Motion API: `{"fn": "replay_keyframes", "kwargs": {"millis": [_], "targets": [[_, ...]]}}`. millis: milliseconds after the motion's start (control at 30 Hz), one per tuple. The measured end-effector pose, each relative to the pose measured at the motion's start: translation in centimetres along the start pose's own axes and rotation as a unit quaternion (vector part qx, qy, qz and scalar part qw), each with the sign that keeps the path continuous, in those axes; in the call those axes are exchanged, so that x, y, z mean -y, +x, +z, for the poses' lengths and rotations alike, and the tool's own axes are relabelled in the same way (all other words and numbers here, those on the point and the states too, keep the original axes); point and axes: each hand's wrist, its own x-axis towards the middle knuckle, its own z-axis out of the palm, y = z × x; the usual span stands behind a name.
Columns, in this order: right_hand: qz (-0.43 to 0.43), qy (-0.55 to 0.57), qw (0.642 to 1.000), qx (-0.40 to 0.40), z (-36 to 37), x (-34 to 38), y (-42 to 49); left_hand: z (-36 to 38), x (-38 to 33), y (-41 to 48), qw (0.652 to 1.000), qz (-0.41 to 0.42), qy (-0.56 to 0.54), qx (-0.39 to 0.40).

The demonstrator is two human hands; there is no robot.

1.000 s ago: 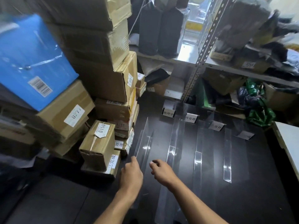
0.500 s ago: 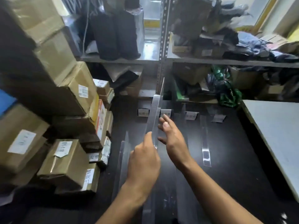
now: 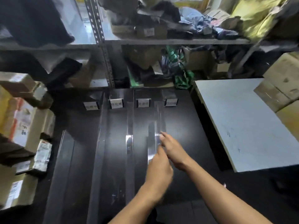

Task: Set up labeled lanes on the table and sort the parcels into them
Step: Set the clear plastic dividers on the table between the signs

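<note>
On the black table (image 3: 182, 126) a clear divider strip (image 3: 156, 120) stands on edge between the two right-hand label stands. My left hand (image 3: 159, 172) grips its near end, fingers hidden behind the hand. Fingertips of my right hand (image 3: 173, 147) touch the strip's right side a little farther along. Two more clear dividers (image 3: 130, 126) (image 3: 101, 120) run parallel to its left. Small label stands (image 3: 91, 105) (image 3: 116, 103) (image 3: 143, 102) line the table's far edge, with one more at the right (image 3: 171, 102). Cardboard parcels (image 3: 24, 123) are stacked at the left.
A white board (image 3: 242, 123) lies at the table's right edge, with large cardboard boxes (image 3: 283, 81) beyond it. Metal shelving (image 3: 105, 50) packed with bags and boxes stands behind the table. Another clear strip (image 3: 62, 143) lies near the left parcels.
The view swung right, away from the parcel stack. Both hands carried the clear divider from the table's left-middle over to the right and lowered it between the two right labels.
</note>
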Motion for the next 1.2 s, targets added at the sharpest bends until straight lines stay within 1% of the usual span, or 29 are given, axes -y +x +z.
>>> {"fn": "replay_keyframes", "kwargs": {"millis": [100,167,200,233,267,333,367,400,433,533,633,700,767,867,1033,1200], "targets": [[0.029,-0.030,0.999,0.023,-0.3,-3.8,0.6,3.0,0.8,0.4,0.999,-0.029,0.021,0.017],[0.044,-0.038,0.997,0.042,-0.4,-5.2,0.9,4.5,1.4,0.5,0.999,-0.046,0.008,0.019],[0.047,-0.042,0.997,0.037,-0.7,-6.1,1.4,5.1,1.8,0.6,0.998,-0.054,-0.001,0.015],[0.049,-0.041,0.998,0.020,-1.0,-6.9,1.9,5.7,2.2,0.8,0.998,-0.062,-0.003,0.011],[0.052,-0.039,0.998,-0.015,-1.5,-7.4,2.5,6.2,2.6,0.9,0.998,-0.069,0.001,0.010],[0.048,-0.044,0.992,-0.112,-2.8,-7.9,3.9,7.3,3.3,1.2,0.997,-0.080,0.006,0.008],[0.047,-0.053,0.987,-0.143,-3.4,-8.1,4.8,7.8,3.5,1.2,0.996,-0.084,0.005,0.009],[0.058,-0.065,0.985,-0.149,-3.9,-8.2,5.7,8.1,3.6,1.2,0.996,-0.087,-0.002,0.012],[0.077,-0.081,0.985,-0.133,-4.1,-8.4,7.0,8.7,3.8,1.3,0.996,-0.091,-0.010,0.016],[0.128,-0.108,0.985,-0.050,-3.8,-8.4,10.0,10.2,4.1,1.6,0.993,-0.110,-0.034,0.033],[0.118,-0.115,0.986,-0.013,-3.2,-7.6,12.3,11.7,4.6,1.9,0.994,-0.100,-0.037,0.033],[0.106,-0.163,0.981,0.001,-2.8,-7.3,13.2,12.3,4.5,2.2,0.993,-0.102,-0.042,0.034],[0.098,-0.222,0.970,-0.005,-2.4,-7.4,13.8,12.6,4.4,2.6,0.993,-0.105,-0.050,0.035],[0.087,-0.271,0.958,-0.031,-2.3,-7.5,14.2,12.7,4.5,3.0,0.993,-0.100,-0.048,0.041],[0.078,-0.297,0.951,-0.036,-2.7,-7.4,14.4,12.9,4.6,3.3,0.993,-0.081,-0.059,0.054],[0.071,-0.294,0.952,-0.045,-3.1,-7.5,14.5,13.0,4.2,3.5,0.993,-0.047,-0.079,0.071]]}}
